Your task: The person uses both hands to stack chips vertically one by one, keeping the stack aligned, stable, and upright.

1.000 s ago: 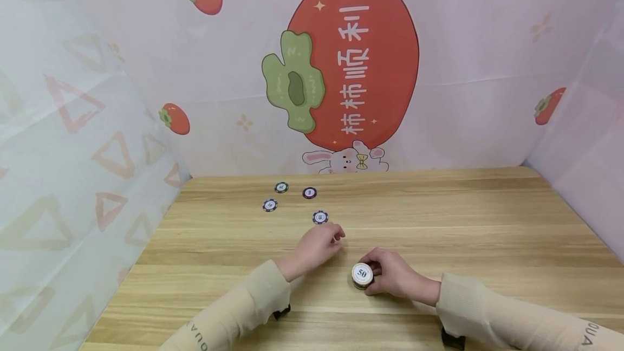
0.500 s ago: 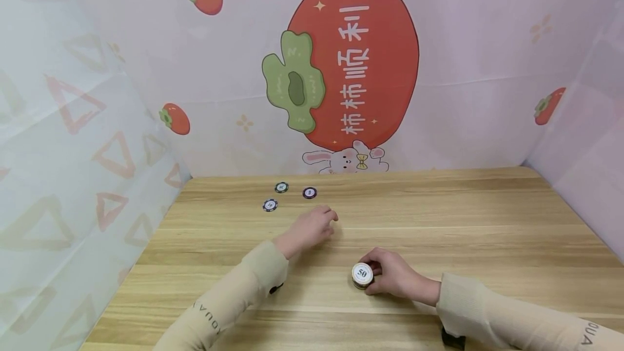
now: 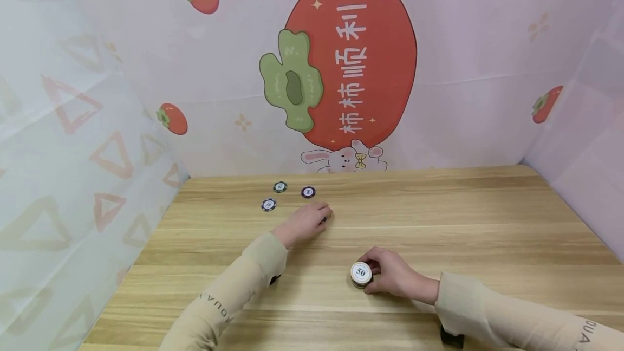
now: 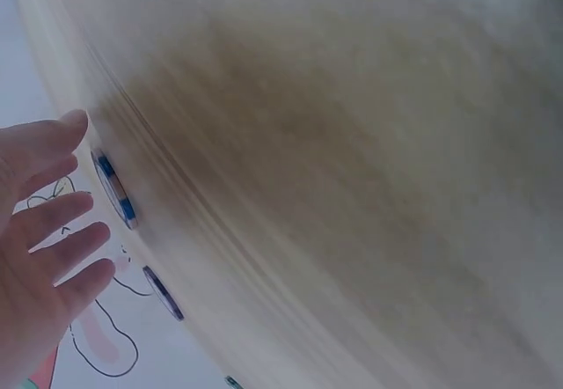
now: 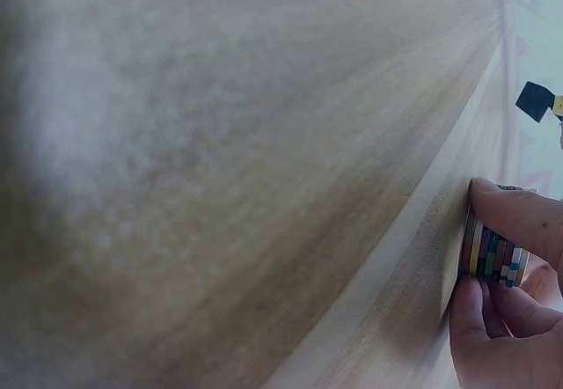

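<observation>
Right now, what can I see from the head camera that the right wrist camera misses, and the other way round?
Only the head view shows three loose chips, the big red fruit picture and the 50 on top of the stack. Only the right wrist view clearly shows the stack's coloured edges, layer by layer. Both show the right hand gripping the stack and the wooden table.

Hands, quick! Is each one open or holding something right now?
Left hand: open, fingers spread beside a blue-edged chip, not gripping it.
Right hand: holding a stack of chips with a 50 on top.
</observation>
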Demonstrator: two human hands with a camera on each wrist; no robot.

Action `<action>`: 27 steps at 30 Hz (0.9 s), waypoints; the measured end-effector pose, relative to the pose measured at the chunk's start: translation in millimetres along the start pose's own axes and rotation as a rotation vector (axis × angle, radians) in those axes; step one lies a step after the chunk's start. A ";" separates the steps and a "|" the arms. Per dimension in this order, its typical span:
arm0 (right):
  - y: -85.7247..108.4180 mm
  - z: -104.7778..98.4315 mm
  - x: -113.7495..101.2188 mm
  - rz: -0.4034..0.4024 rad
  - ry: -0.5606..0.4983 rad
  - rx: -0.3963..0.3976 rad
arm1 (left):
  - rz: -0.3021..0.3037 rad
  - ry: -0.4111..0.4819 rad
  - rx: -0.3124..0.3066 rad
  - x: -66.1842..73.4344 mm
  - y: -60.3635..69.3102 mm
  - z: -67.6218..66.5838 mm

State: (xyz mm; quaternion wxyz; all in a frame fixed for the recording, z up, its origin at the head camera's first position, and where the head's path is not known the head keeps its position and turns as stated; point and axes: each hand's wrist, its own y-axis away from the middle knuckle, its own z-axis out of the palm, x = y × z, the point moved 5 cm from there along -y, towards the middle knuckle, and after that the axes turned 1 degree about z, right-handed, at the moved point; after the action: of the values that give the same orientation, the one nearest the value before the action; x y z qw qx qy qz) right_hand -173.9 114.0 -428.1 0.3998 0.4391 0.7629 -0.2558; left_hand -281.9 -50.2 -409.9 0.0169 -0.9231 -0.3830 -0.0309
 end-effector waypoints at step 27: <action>-0.1 -0.9 -2.0 -0.014 0.016 0.005 | -0.062 -0.030 -0.042 -5.0 2.3 -0.7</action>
State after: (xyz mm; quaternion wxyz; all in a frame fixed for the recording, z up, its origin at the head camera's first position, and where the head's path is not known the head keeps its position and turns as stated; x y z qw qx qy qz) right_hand -173.8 113.7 -426.0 0.3910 0.4369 0.7683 -0.2568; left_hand -283.8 -55.3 -409.5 -0.0092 -0.9112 -0.4111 -0.0259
